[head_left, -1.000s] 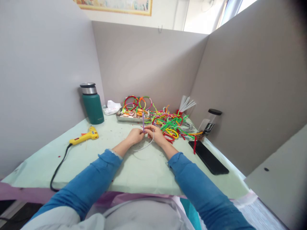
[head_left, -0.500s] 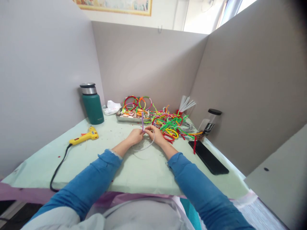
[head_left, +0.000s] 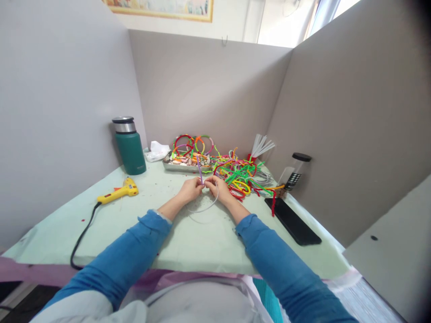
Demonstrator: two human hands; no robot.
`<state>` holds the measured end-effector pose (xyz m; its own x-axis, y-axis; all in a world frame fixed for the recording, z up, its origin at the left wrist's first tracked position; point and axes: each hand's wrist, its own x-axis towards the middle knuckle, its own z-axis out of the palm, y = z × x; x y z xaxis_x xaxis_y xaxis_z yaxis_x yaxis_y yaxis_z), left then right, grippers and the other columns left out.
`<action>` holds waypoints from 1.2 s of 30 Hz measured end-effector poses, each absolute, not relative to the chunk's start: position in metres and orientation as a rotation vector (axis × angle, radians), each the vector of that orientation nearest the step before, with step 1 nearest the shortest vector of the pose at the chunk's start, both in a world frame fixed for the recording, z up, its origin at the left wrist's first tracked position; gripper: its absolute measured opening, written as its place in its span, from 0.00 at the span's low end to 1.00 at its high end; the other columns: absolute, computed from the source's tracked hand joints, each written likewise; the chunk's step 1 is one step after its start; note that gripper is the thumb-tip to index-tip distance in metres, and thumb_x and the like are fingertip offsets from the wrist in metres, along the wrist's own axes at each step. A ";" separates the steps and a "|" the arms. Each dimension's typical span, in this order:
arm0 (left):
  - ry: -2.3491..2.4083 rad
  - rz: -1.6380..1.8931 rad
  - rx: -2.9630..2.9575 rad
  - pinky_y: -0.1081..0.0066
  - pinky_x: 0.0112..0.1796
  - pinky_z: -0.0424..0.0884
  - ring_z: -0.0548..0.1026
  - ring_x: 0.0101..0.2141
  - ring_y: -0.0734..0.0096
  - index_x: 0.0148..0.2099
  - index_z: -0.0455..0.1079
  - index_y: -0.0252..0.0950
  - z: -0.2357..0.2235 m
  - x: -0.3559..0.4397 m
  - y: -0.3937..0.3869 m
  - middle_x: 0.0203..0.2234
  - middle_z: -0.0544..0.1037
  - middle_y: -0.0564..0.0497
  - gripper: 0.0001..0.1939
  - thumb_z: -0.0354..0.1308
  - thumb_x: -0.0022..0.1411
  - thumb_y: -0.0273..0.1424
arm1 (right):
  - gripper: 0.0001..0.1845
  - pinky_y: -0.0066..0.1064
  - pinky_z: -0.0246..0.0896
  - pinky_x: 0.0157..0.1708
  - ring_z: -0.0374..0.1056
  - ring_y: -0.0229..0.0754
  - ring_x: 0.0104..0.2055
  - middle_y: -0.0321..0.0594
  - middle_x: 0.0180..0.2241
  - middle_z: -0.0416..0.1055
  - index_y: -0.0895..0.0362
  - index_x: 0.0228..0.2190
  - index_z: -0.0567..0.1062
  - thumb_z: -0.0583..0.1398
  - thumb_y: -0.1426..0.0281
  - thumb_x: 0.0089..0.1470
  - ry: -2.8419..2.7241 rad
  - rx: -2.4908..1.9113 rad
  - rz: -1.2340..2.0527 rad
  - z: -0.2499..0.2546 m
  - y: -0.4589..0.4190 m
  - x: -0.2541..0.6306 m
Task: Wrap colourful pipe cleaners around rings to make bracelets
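You've window (head_left: 345,5) glare up beyond your R hand (head_left: 220,188), diag. shadow on partition (head_left: 208,85) ahead, dark blurry edge far R.

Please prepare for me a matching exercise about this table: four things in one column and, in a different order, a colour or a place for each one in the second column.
1. Glue gun
2. Flask
3. Phone
4. Purple strip

A. black, lying flat
B. rising from the left hand
C. yellow, lying down
D. green, standing upright

Right pairs: 1-C, 2-D, 3-A, 4-B.
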<state>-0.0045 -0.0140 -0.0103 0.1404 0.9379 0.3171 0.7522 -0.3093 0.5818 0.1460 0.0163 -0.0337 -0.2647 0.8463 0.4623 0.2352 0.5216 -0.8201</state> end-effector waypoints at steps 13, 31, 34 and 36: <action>1.556 0.964 2.194 0.76 0.28 0.58 0.66 0.23 0.75 0.28 0.74 0.33 -0.008 -0.007 -0.013 0.19 0.73 0.54 0.14 0.50 0.58 0.35 | 0.16 0.24 0.52 0.16 0.57 0.30 0.16 0.34 0.22 0.67 0.59 0.31 0.71 0.58 0.58 0.48 -1.720 -0.884 0.934 -0.034 0.016 0.146; 1.540 1.006 2.185 0.76 0.26 0.56 0.65 0.23 0.75 0.29 0.73 0.34 -0.007 -0.007 -0.012 0.16 0.70 0.55 0.16 0.49 0.57 0.37 | 0.19 0.24 0.49 0.14 0.55 0.30 0.15 0.33 0.20 0.65 0.59 0.26 0.70 0.57 0.54 0.47 -1.683 -0.876 0.982 -0.027 0.008 0.145; 1.532 1.014 2.145 0.76 0.26 0.56 0.65 0.23 0.74 0.29 0.73 0.33 -0.007 -0.006 -0.013 0.16 0.69 0.55 0.16 0.49 0.57 0.38 | 0.18 0.24 0.49 0.15 0.56 0.30 0.15 0.33 0.21 0.65 0.59 0.25 0.70 0.57 0.55 0.48 -1.683 -0.872 0.995 -0.026 0.007 0.145; 1.525 1.019 2.122 0.76 0.26 0.56 0.65 0.23 0.74 0.28 0.73 0.33 -0.007 -0.006 -0.013 0.16 0.69 0.55 0.17 0.49 0.57 0.39 | 0.17 0.24 0.50 0.15 0.56 0.30 0.15 0.34 0.21 0.66 0.59 0.26 0.70 0.56 0.56 0.48 -1.687 -0.869 0.992 -0.025 0.006 0.145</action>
<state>-0.0058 -0.0130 -0.0070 0.1688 0.9196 0.3547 0.6792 -0.3693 0.6343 0.1454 0.0065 -0.0250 -0.2861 0.8822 0.3739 0.1022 0.4161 -0.9035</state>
